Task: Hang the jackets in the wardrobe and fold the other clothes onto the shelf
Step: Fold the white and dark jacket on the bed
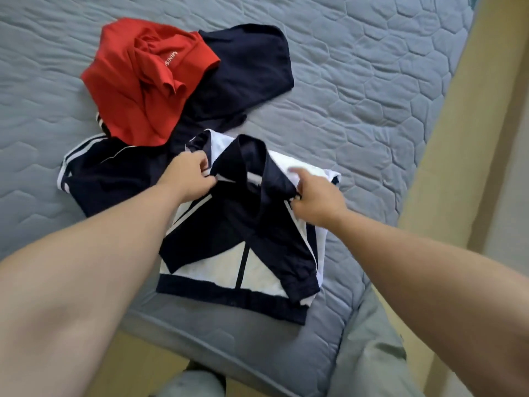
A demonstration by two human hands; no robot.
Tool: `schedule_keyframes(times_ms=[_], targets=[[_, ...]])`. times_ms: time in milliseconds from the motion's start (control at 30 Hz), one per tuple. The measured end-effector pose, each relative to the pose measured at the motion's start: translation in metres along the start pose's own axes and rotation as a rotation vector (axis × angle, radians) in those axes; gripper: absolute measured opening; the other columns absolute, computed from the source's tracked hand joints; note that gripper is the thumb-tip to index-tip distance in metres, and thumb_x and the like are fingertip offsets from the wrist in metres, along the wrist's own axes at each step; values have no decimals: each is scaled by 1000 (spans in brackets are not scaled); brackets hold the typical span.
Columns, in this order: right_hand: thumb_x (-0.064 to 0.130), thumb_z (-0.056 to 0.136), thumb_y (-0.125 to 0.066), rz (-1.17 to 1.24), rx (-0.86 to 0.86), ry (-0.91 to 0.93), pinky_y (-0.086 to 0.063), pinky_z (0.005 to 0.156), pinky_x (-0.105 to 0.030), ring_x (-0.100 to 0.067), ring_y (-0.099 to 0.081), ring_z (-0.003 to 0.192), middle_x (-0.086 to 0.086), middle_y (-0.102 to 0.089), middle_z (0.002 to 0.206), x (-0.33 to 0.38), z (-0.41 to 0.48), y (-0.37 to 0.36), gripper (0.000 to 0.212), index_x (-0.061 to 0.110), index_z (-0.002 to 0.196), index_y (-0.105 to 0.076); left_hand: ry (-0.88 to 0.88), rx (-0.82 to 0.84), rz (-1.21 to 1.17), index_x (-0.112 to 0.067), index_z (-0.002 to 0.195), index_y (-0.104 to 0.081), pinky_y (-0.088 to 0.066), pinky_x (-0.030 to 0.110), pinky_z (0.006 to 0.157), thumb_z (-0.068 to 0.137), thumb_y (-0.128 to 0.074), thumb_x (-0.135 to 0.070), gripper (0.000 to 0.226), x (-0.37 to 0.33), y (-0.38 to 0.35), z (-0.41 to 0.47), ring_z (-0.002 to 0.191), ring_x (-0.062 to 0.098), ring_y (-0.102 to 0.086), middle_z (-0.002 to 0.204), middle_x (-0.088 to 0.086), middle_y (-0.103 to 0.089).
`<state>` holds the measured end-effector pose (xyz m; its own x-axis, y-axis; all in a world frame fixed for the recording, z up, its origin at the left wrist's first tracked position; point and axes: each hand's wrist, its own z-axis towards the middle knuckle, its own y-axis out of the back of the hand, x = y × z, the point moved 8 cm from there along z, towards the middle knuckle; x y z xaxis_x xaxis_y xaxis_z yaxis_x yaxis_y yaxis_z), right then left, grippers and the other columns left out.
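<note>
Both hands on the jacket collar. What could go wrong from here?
The left hand and right hand pinch only the collar of the jacket; its folded sleeves may flop open.
The striped garment lies right beside it and could drag along.
Its hem sits near the mattress edge and could slide off.

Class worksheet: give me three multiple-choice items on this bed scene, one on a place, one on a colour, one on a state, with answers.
1. Where is the red garment? A floor. B on the bed, beyond the jacket. C wardrobe.
2. The jacket's colours? A green, yellow. B all red. C navy, white.
3. The left hand and right hand? A idle. B hold a hanger. C grip the jacket's collar.
Answers: B, it lies on the quilted cover; C, navy panels over white; C, both pinch the collar.
</note>
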<state>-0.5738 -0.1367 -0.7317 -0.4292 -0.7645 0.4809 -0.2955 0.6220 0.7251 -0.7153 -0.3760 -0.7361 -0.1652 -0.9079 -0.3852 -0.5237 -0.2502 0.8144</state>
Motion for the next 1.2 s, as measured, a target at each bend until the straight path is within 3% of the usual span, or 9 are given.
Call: schedule_keyframes(times_ms=[100,200,433,567,700,800,933,1000,1200], targets=[[20,81,-49,-188,62,101,-37,60,-36,-32,-58,81,3,-56,85,10,-46,-57,21,26,98,-40,-122,93,150,-19,76,-46,-35,34,65,86,-69,-32,27,24,-27,-46,74,28,-50,91,3,-46],[17,86,-47,-335,138,134,-34,52,-36,-32,-54,70,4,-43,76,6,-76,-111,22,25,88,-26,-263,115,323,-15,94,-55,-39,39,62,91,-62,-25,13,44,-59,-90,84,33,-57,104,4,-48],[21,90,-50,-706,288,397,-33,61,-37,-33,-61,87,-11,-56,108,-2,-100,-187,31,16,121,-45,-496,75,733,-14,108,-62,-41,42,76,76,-64,-14,32,51,-121,-145,95,32,-55,116,9,-60],[10,92,-44,-818,293,534,-29,60,-38,-32,-63,86,-15,-59,105,6,-107,-198,31,11,122,-50,-812,-11,728,-12,93,-68,-45,37,64,62,-68,-6,32,20,-142,-163,73,29,-57,86,9,-62],[14,91,-47,-783,390,495,-29,62,-39,-34,-63,90,-14,-57,108,1,-108,-194,29,13,120,-48,-881,138,688,-16,82,-68,-43,32,53,58,-77,-7,28,14,-158,-174,60,25,-55,74,4,-59],[21,86,-54,-748,456,465,-30,66,-38,-33,-60,91,-10,-55,110,-3,-108,-191,38,16,122,-46,-707,316,591,-17,106,-66,-46,36,70,67,-71,-3,41,26,-162,-169,85,27,-61,103,4,-62],[19,86,-50,-549,316,282,-29,63,-36,-32,-60,87,-6,-54,100,-10,-92,-166,20,17,106,-44,-30,-101,202,-12,104,-61,-35,38,83,67,-62,7,41,67,-101,-127,100,34,-54,106,8,-58],[17,89,-46,-491,196,194,-31,60,-36,-32,-57,86,-4,-49,94,-10,-80,-152,14,17,103,-43,212,-158,159,-11,120,-58,-34,43,97,82,-57,0,40,91,-85,-110,115,33,-48,122,9,-57],[18,97,-38,-181,43,-161,-39,62,-36,-29,-50,85,-5,-45,101,-18,-52,-136,13,12,108,-43,222,-90,27,-12,130,-60,-38,47,103,101,-46,-41,43,89,-97,-85,120,33,-50,126,11,-59]])
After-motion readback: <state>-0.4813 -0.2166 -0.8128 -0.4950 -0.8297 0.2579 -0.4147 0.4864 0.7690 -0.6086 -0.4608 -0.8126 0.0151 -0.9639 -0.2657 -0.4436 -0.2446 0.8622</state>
